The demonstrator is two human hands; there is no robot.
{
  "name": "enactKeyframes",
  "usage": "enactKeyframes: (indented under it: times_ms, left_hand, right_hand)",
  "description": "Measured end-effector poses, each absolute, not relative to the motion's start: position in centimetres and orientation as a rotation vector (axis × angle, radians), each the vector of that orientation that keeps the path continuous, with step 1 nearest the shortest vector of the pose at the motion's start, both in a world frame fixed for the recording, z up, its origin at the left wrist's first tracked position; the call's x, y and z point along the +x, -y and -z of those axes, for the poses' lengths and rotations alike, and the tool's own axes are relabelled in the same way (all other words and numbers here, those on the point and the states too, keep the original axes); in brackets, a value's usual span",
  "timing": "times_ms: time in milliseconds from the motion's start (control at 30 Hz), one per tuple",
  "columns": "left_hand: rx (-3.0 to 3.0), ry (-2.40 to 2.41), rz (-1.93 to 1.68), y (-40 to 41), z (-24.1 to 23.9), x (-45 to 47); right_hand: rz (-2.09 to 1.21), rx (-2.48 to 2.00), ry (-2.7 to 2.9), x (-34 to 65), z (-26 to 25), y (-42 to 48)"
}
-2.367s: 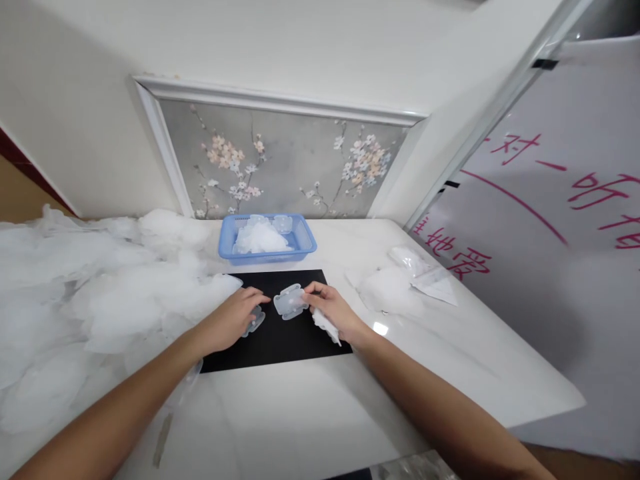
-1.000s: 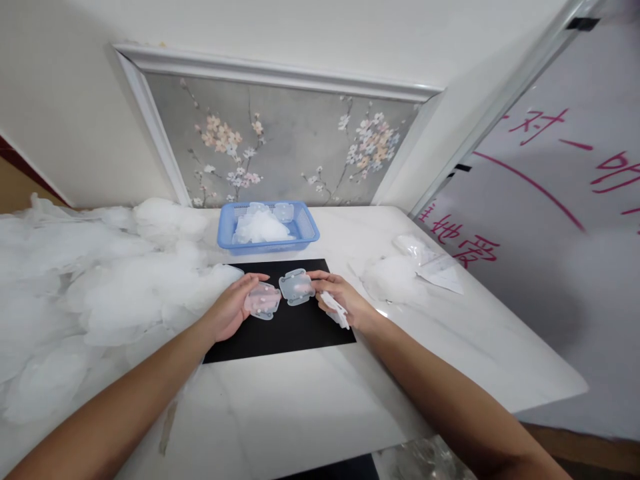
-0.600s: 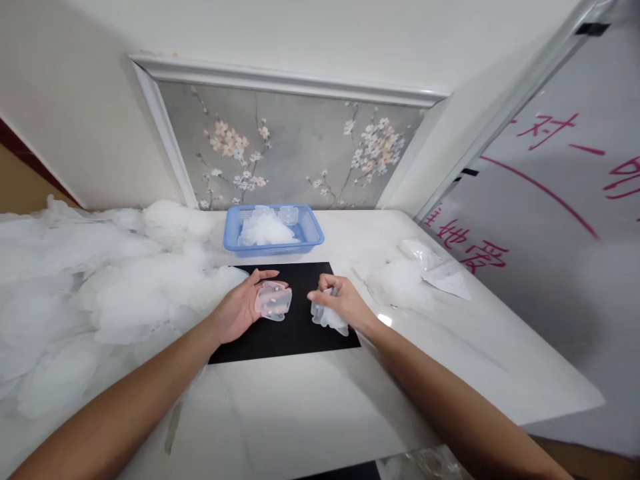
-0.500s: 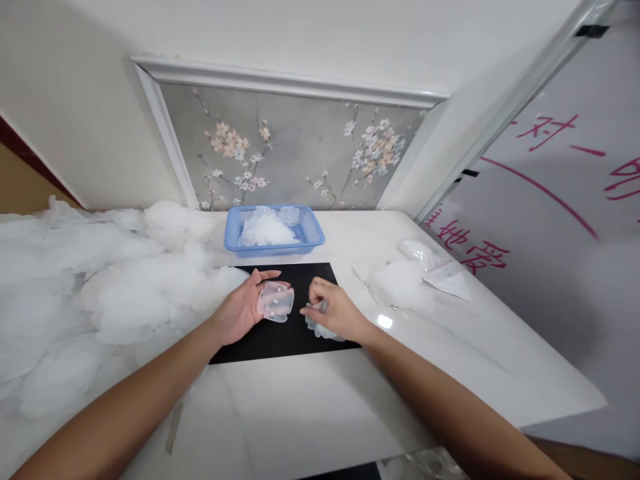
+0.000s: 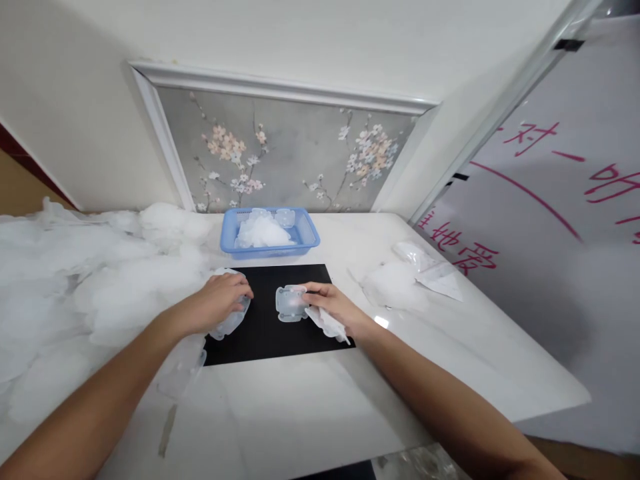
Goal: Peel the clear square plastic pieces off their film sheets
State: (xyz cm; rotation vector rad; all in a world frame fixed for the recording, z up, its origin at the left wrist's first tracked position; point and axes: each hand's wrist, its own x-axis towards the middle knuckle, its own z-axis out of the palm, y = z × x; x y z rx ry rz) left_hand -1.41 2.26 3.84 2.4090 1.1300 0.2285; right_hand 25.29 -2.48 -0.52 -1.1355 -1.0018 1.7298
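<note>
My right hand [image 5: 334, 308] pinches a flat, translucent plastic piece [image 5: 290, 305] with rounded side tabs, like a small box lid, above the black mat. More such pieces, bunched together [image 5: 327, 325], lie under the palm of that hand; whether it grips them too is unclear. At the mat's left edge, my left hand [image 5: 216, 303] curls its fingers over another clear plastic piece [image 5: 233, 323], its thumb partly hidden. Beneath both hands is the black mat [image 5: 270, 343].
A blue basket [image 5: 314, 235] holding similar pieces stands behind the mat. Cloudy plastic heaps [image 5: 120, 293] cover the table's left side. To the right lie a small white pile [image 5: 393, 285] and a clear bag [image 5: 440, 277]. A whiteboard [image 5: 540, 280] stands beyond the table's right edge.
My left hand has moved left, turned palm down and closed over pieces at the mat's edge. The piece that lay on its palm is now in my right hand.
</note>
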Motion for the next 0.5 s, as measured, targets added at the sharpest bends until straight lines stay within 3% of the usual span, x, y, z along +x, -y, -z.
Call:
enactKeyframes:
  times_ms: [100,500]
  left_hand:
    - [2.430,-1.126,-0.110,-2.3,-4.2,-2.8]
    - [2.554,-1.165,-0.188,-2.6,-3.2,-0.7]
  right_hand:
    - [-1.830,-1.139,0.950,25.9,0.0,2.2]
    - [-1.904,-1.117,0.947,26.4,-0.4,1.9]
